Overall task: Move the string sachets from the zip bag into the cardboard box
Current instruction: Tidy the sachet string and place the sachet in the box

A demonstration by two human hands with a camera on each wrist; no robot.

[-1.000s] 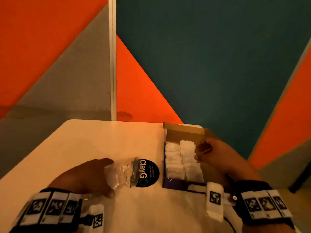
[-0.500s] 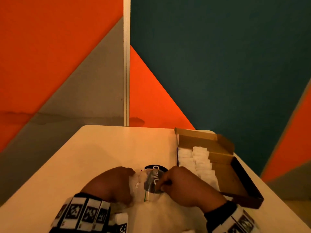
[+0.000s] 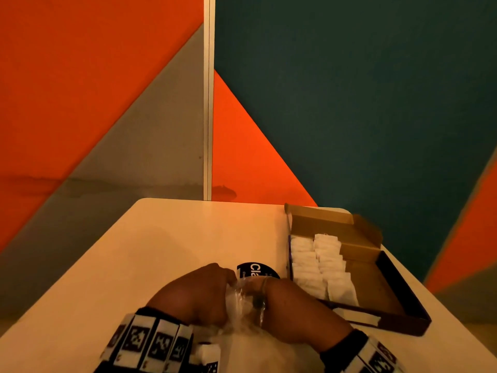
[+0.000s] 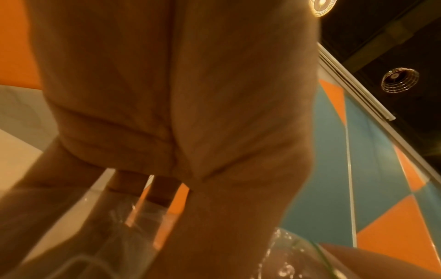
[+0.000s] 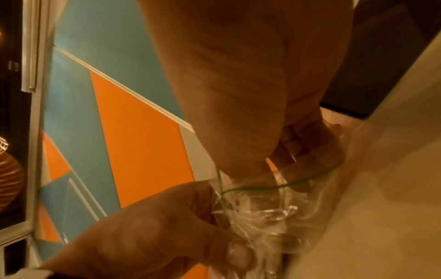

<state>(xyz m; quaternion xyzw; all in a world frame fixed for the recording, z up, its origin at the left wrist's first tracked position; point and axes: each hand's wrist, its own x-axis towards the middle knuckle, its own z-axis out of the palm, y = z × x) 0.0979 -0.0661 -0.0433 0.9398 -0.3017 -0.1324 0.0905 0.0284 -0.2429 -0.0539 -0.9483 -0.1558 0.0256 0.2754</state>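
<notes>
Sachets (image 3: pixel 320 267) fill box (image 3: pixel 382 289) rows; our right hand (image 3: pixel 293 308) has come back from box, now at zip bag (image 3: pixel 242 305) beside left hand (image 3: pixel 193 294): next pick starting.
Left wrist: fingers curl on bag film.
Right wrist: left thumb pinches bag mouth; right fingers inside, grip unclear.

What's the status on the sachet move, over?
Left hand grips zip bag; right hand reaches into its mouth. Cardboard box partly filled, two sachet rows. Nothing blocking.

Behind the pale surface (image 3: pixel 166 246) stand wall panels (image 3: pixel 349 103) in orange, grey and teal, split by a white upright strip (image 3: pixel 209 103), with round lamps (image 4: pixel 400 80) on a dark ceiling.
</notes>
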